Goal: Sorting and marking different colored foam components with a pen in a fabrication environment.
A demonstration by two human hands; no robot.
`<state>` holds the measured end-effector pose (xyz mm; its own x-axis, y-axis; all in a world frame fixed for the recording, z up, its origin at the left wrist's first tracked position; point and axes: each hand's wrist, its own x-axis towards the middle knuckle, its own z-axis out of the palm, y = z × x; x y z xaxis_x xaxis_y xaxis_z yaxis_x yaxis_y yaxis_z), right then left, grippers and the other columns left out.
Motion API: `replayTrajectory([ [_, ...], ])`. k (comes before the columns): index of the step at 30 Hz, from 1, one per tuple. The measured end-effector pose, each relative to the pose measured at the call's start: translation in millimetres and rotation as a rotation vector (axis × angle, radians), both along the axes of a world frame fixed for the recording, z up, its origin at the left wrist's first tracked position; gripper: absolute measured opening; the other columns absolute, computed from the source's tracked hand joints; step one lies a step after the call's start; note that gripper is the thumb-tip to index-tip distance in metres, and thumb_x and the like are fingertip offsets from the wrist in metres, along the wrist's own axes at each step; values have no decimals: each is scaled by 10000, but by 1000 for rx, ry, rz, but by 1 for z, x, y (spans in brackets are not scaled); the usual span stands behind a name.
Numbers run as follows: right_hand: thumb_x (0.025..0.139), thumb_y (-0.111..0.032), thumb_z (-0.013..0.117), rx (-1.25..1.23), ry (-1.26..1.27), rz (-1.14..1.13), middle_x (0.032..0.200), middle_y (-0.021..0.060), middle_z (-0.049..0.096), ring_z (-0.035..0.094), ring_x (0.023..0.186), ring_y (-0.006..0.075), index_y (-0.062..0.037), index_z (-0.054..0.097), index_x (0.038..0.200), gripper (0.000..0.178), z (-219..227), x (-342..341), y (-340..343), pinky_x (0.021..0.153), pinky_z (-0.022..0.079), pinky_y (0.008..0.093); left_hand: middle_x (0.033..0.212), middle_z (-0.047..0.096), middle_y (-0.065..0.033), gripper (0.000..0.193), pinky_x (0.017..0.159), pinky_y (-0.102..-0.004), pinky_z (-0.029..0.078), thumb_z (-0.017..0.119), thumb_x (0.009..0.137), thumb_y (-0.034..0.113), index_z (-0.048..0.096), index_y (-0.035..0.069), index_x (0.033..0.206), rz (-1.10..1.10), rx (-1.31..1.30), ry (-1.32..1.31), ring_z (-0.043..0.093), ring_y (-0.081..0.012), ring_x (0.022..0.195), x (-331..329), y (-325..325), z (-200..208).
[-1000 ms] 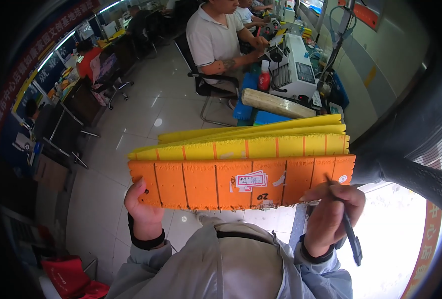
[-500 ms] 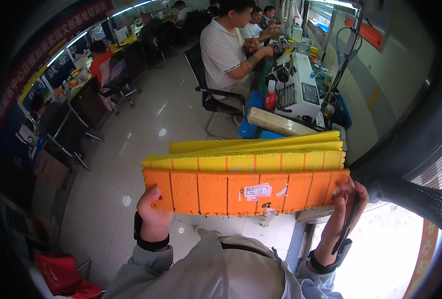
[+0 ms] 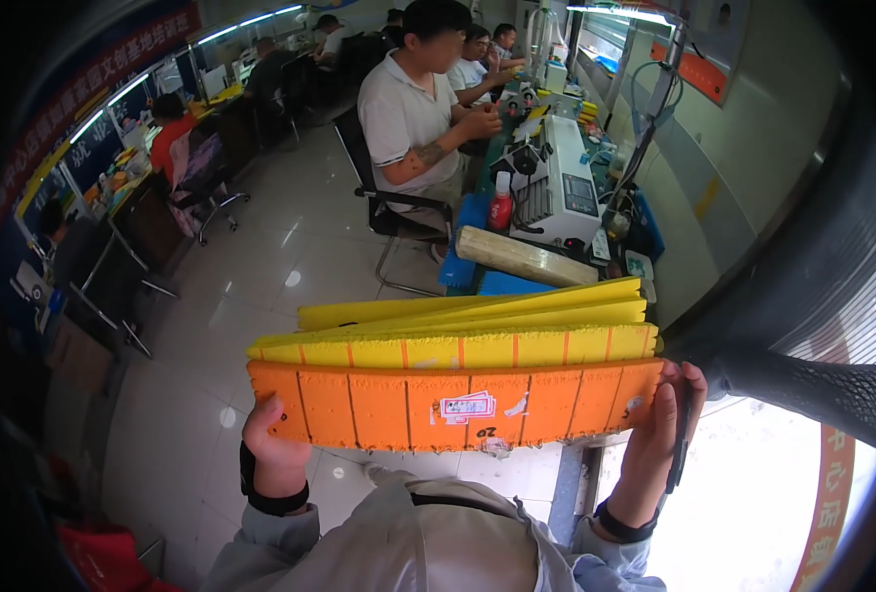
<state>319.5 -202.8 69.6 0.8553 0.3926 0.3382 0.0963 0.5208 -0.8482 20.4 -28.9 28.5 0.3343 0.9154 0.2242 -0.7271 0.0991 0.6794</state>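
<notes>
A long orange foam board (image 3: pixel 546 400), crossed by dark lines and bearing a small white and pink label, spans the space in front of my body. My left hand (image 3: pixel 278 444) grips its left end, thumb on the near face. At the right end, my right hand (image 3: pixel 663 424) holds it too, thumb in front and fingers behind. Directly behind it stand several yellow foam boards (image 3: pixel 428 350), fanned apart at the top; the nearest has orange lines. A dark narrow strip (image 3: pixel 681 444) runs along the outer side of my right hand. Most fingers of my left hand are hidden.
Beyond the boards is a workbench with a pale wooden roller (image 3: pixel 525 257), a red bottle (image 3: pixel 500 204) and a white machine (image 3: pixel 558 183). A co-worker in a white shirt (image 3: pixel 408 109) sits there on a black chair (image 3: pixel 398 212). A dark hose-like duct (image 3: pixel 803 390) lies at the right.
The boards and both hands appear lower and further left in the picture. The surroundings have also shifted left as my view turned. My grip on the boards looks the same.
</notes>
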Motion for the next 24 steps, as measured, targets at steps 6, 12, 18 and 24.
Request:
replayTrajectory([
  [6,813,-16,514,-63,-39,31,942,63,517,482,905,123,-52,389,1083,300,-3,-1,0,834,330,232,1182,468,-100,548,920,-342,338,495,700,211,383,33,1206,-4,68,-11,441,-234,1101,-2,-1,1],
  [12,832,-86,485,-77,7,98,969,77,494,483,893,125,-27,396,1078,267,-3,-3,-8,811,359,222,1177,474,-106,546,917,-345,342,491,709,223,382,31,1209,20,51,-2,450,-237,1092,-10,0,-4],
  [18,812,-183,534,-95,33,326,917,94,511,489,858,139,-7,429,1035,302,6,0,-18,788,363,227,1189,462,-115,564,931,-352,333,508,709,220,367,23,1219,-30,48,-7,439,-247,1105,-13,-1,-3],
  [24,764,-387,556,-54,-319,168,930,181,596,253,1232,366,-6,456,819,398,2,-4,-10,987,157,470,1226,421,-130,579,940,-367,325,516,714,190,333,8,1232,-194,39,-91,409,-254,1136,-18,1,-2],
])
